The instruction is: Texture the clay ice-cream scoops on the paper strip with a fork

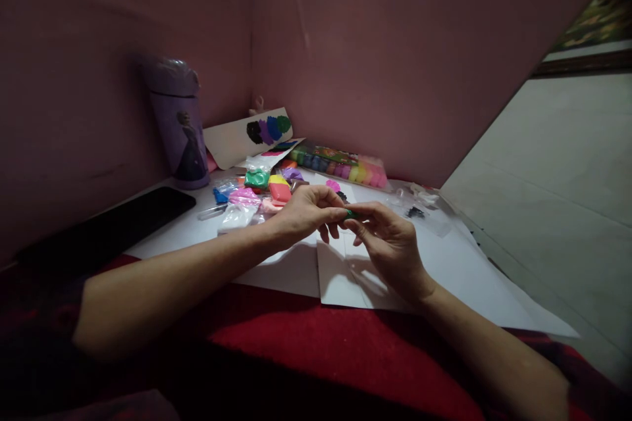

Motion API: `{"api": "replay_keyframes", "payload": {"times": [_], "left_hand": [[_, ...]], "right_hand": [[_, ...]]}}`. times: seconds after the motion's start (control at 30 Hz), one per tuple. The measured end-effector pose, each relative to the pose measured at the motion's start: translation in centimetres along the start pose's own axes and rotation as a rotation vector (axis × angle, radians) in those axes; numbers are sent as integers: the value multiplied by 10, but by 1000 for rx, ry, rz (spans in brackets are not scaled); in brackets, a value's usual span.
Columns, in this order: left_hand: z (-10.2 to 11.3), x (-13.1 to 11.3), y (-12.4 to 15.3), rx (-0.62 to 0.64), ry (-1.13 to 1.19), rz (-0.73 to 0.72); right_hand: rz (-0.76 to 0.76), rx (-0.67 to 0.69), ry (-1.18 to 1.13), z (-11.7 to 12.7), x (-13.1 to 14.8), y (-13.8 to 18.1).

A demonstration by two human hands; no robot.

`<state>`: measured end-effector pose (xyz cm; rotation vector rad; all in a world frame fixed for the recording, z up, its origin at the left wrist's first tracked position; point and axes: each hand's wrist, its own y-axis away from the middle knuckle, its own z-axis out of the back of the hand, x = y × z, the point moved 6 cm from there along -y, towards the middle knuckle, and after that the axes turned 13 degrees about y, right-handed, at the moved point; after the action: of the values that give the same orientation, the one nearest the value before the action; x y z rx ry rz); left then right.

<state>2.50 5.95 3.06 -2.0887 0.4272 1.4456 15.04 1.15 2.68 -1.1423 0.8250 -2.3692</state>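
A small piece of green modelling clay [351, 214] is pinched between the fingertips of both hands, above the white paper. My left hand [312, 210] grips its left side with thumb and forefinger. From the right, my right hand [388, 231] closes thumb and forefinger on the same piece. Just behind the fingers, a pink clay flower shape [332, 185] and a dark one [342, 197] lie on the paper, the dark one partly hidden. A folded white card [340, 273] lies under the hands.
Several packets of coloured clay [257, 179] are heaped left of my hands. Behind stand a clear pack of coloured clay [340, 164], a painted card [230, 139] and a purple tumbler [180, 128]. A black phone-like slab [123, 223] lies left; plastic wrappers [419, 207] lie right.
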Motion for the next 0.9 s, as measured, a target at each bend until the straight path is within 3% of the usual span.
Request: {"api": "replay_keyframes", "payload": {"times": [0.5, 0.9], "left_hand": [[1, 0, 1, -12, -222, 18], [-2, -1, 0, -7, -126, 1]], "right_hand": [[40, 1, 113, -1, 2, -2], [-31, 27, 28, -1, 1, -1]]}}
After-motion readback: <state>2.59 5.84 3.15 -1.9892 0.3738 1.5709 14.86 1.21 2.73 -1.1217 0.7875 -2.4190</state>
